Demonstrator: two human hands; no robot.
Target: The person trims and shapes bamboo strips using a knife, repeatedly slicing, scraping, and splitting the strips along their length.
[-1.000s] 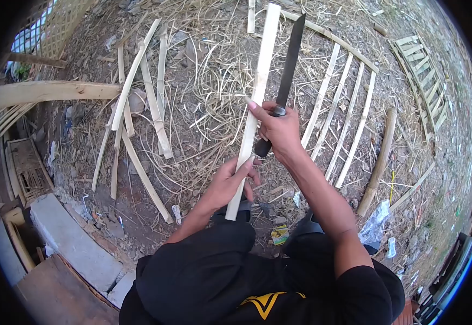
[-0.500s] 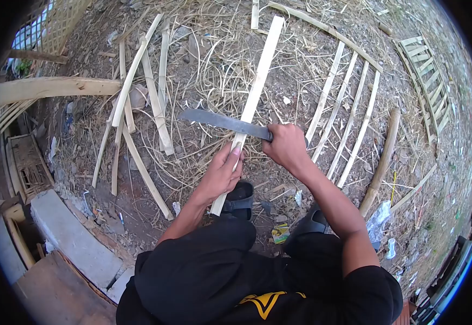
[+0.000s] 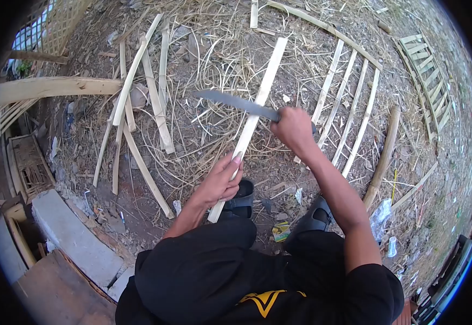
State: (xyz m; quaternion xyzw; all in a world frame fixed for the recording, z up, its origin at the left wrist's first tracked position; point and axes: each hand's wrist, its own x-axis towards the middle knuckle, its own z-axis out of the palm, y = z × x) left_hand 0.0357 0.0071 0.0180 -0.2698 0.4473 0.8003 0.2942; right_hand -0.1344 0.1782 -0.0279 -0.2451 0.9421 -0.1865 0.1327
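Note:
My left hand (image 3: 223,181) is closed round the lower part of a pale bamboo strip (image 3: 263,92), which slants up and away from me. In my right hand (image 3: 294,131) is the handle of a machete (image 3: 230,100). Its dark blade points left and crosses over the strip, about midway along it. Whether the edge bites into the strip or only rests against it, I cannot tell. Thin curled shavings (image 3: 219,70) lie on the ground beyond the blade.
Several bamboo strips (image 3: 152,97) lie at the left, others (image 3: 349,108) at the right beside a round bamboo pole (image 3: 385,154). A slatted bamboo frame (image 3: 425,81) is at far right. Concrete blocks (image 3: 76,235) stand at lower left. My sandalled foot (image 3: 241,197) is just below the strip.
The machete and my right hand have moved up and to the right along the strip. The strip has shifted slightly toward me, its far end now lower and further right.

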